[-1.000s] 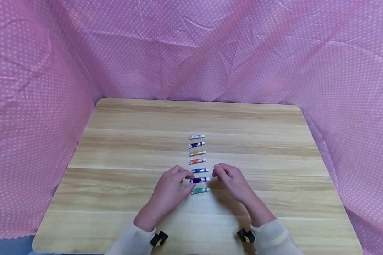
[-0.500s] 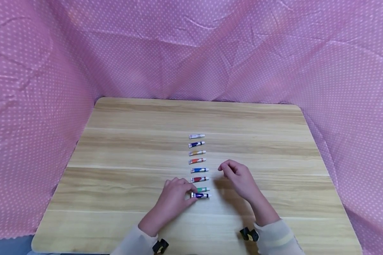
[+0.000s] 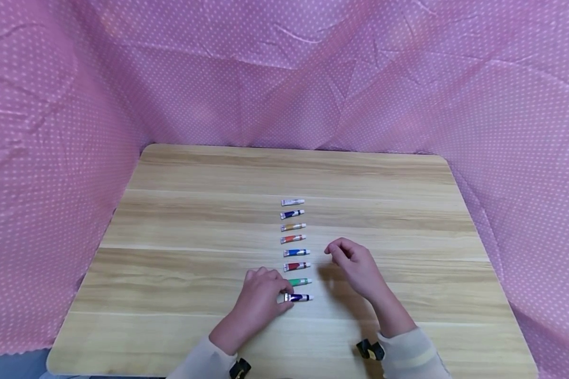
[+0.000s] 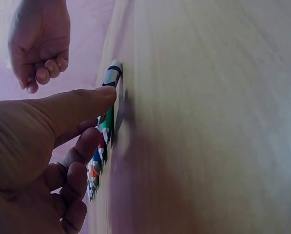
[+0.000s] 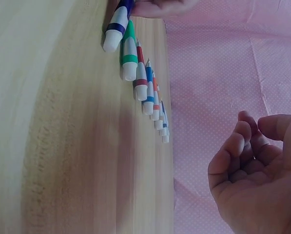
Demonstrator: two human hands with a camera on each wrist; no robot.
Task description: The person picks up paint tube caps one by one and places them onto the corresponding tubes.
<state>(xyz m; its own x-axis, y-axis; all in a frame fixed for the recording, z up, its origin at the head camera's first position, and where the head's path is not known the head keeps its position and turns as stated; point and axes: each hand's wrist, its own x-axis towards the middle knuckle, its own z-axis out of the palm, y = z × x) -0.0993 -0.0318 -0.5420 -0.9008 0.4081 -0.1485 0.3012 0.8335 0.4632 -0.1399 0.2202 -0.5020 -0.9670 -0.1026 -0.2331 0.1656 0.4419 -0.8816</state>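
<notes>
Between its thumb and index finger my left hand [image 3: 257, 299] pinches the flat end of a purple paint tube [image 3: 301, 298], whose white cap points right. The tube lies low at the near end of a column of small paint tubes; whether it touches the table, I cannot tell. Just beyond it is a green paint tube [image 3: 301, 282], its left end hidden by my fingers. A red paint tube [image 3: 296, 267] comes after that. To the right of the column my right hand [image 3: 356, 265] hovers with loosely curled fingers [image 5: 235, 141], holding nothing.
Farther up the column lie a blue tube [image 3: 296, 252], an orange tube [image 3: 293, 239], an ochre tube [image 3: 293, 227], a dark blue tube [image 3: 292, 214] and a white tube [image 3: 292, 202]. The wooden table [image 3: 180, 210] is enclosed by pink dotted cloth [image 3: 313, 105].
My left hand has carried the purple tube toward me, from over the red tube, past the green one, to the near end. My right hand has drawn back slightly to the right.
</notes>
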